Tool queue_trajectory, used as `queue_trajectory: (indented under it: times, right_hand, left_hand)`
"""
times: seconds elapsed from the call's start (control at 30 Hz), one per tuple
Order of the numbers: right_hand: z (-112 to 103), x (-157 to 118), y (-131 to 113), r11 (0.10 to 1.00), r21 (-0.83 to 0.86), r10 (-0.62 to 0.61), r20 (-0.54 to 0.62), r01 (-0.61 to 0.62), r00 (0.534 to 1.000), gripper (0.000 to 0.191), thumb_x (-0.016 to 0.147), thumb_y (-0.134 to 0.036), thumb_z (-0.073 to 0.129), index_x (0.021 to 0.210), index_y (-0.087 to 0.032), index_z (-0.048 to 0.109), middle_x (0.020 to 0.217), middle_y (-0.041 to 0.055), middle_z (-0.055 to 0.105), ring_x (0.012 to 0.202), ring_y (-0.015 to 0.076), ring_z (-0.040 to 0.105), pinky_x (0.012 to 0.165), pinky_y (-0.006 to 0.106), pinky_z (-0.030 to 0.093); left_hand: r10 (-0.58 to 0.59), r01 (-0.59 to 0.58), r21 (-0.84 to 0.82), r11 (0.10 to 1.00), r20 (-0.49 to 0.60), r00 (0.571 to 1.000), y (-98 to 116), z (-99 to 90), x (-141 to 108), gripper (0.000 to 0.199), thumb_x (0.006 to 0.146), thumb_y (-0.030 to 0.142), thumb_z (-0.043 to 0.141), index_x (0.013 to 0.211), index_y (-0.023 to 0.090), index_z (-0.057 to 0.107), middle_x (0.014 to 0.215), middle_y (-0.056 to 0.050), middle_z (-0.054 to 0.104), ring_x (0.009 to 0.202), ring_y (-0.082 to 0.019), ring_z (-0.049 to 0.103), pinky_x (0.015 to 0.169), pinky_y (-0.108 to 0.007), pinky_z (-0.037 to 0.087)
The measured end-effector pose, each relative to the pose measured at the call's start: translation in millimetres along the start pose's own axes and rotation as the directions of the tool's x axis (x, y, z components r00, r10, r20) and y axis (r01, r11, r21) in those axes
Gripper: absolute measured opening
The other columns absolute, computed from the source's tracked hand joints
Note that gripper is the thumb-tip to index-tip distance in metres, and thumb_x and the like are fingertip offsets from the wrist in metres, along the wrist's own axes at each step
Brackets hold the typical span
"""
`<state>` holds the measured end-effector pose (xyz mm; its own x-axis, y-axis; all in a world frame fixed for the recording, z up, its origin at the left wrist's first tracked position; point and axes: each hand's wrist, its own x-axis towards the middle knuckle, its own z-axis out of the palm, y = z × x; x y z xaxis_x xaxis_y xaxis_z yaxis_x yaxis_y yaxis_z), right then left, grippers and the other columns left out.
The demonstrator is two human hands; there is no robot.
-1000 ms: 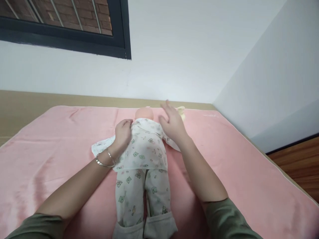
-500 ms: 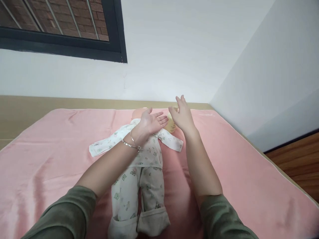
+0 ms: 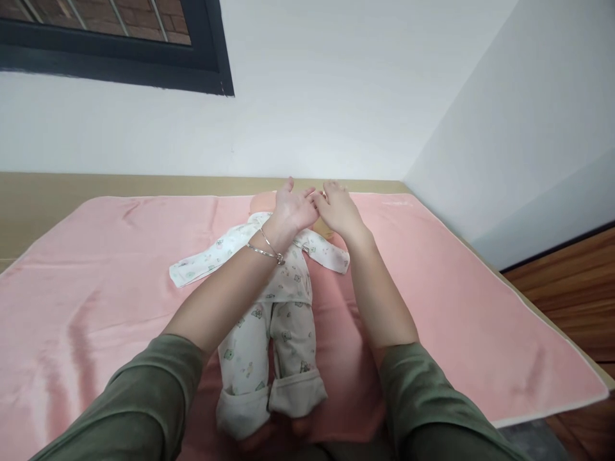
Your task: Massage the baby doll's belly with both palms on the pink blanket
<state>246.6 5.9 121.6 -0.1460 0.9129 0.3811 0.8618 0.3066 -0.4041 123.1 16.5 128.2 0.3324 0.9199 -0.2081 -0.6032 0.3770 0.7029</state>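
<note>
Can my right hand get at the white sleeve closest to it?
Probably yes: the white sleeve lies spread on the pink sheet close by the right hand, and nothing appears to cover it.

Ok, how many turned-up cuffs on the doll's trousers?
2: one cuff at picture left, other cuff at picture right, ending the trousers. None looks hidden.

In the upper left there is a dark window frame, and through it one sees metal bars before brickwork. At right, brown wood-grain boards stand below the white wall.
</note>
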Motion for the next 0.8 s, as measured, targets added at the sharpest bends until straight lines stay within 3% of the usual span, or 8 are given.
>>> queue_trajectory:
  times: [0.1,0.27,0.37,0.47,0.57,0.67,0.8]
  right_hand:
    - [6.0,-0.5,-2.1,0.997,-0.071,-0.030,-0.048,0.026,0.998,0.046,0.105,-0.032,0.030,0.118,-0.009,0.067,0.132,0.0200,0.066,0.137,0.0338,0.052,0.125,0.063,0.023]
    - [21.0,4.5,3.1,0.993,-0.120,-0.023,-0.065,0.015,0.998,0.052,0.106,-0.042,0.031,0.115,-0.008,0.070,0.144,0.0212,0.058,0.150,0.0365,0.038,0.129,0.063,0.013]
    - [26.5,7.8,9.8,0.994,-0.112,-0.021,-0.087,0.011,0.996,0.055,0.106,-0.046,0.030,0.118,-0.009,0.068,0.143,0.0195,0.058,0.150,0.0368,0.038,0.127,0.064,0.017]
    - [30.4,10.2,15.9,0.996,-0.089,-0.004,-0.119,-0.007,0.993,0.055,0.106,-0.047,0.027,0.118,-0.011,0.067,0.139,0.0175,0.061,0.145,0.0356,0.044,0.125,0.063,0.025]
    - [37.2,13.4,18.4,0.997,-0.075,0.021,-0.143,-0.032,0.989,0.051,0.105,-0.047,0.031,0.117,-0.012,0.067,0.141,0.0173,0.059,0.145,0.0351,0.044,0.124,0.060,0.030]
    - [44.9,17.0,18.7,0.994,-0.094,0.046,-0.134,-0.059,0.990,0.046,0.103,-0.044,0.036,0.117,-0.013,0.067,0.145,0.0182,0.056,0.148,0.0360,0.040,0.123,0.060,0.030]
    - [46.9,17.9,20.6,0.993,-0.114,-0.007,-0.135,-0.008,0.991,0.045,0.101,-0.038,0.036,0.118,-0.012,0.068,0.142,0.0167,0.057,0.148,0.0350,0.041,0.123,0.063,0.030]
  left_hand:
    - [0.058,-0.058,0.074,0.996,-0.001,0.998,-3.3,-6.4,7.2,0.068,0.099,0.057,0.019,0.139,0.014,0.053,0.131,-0.019,0.060,0.133,-0.034,0.056,0.100,-0.052,0.057]
    - [0.116,-0.101,0.264,0.959,-0.040,0.992,-8.1,-32.0,4.5,0.063,0.101,0.053,0.020,0.129,0.014,0.061,0.125,-0.017,0.061,0.140,-0.036,0.050,0.101,-0.055,0.055]
    - [0.159,-0.132,0.379,0.916,-0.041,0.986,-6.0,-55.2,-10.0,0.058,0.102,0.050,0.024,0.129,0.016,0.063,0.129,-0.017,0.060,0.145,-0.035,0.046,0.105,-0.055,0.052]
    - [0.131,-0.123,0.449,0.885,0.012,0.991,2.4,-69.1,-37.5,0.057,0.100,0.051,0.029,0.132,0.018,0.062,0.134,-0.017,0.060,0.146,-0.035,0.045,0.109,-0.055,0.049]
    - [0.036,-0.049,0.436,0.899,0.040,0.999,15.7,-65.8,-71.4,0.059,0.101,0.047,0.022,0.137,0.017,0.059,0.132,-0.016,0.062,0.141,-0.032,0.052,0.107,-0.051,0.051]
    - [-0.056,0.034,0.350,0.936,0.052,0.997,26.6,-58.4,-97.2,0.065,0.102,0.033,0.007,0.143,0.011,0.052,0.133,-0.017,0.062,0.139,-0.026,0.055,0.103,-0.046,0.052]
    - [-0.017,-0.017,0.405,0.914,0.079,0.997,26.9,-62.1,-111.0,0.056,0.100,0.040,0.024,0.135,0.018,0.062,0.130,-0.016,0.063,0.143,-0.034,0.050,0.105,-0.054,0.051]
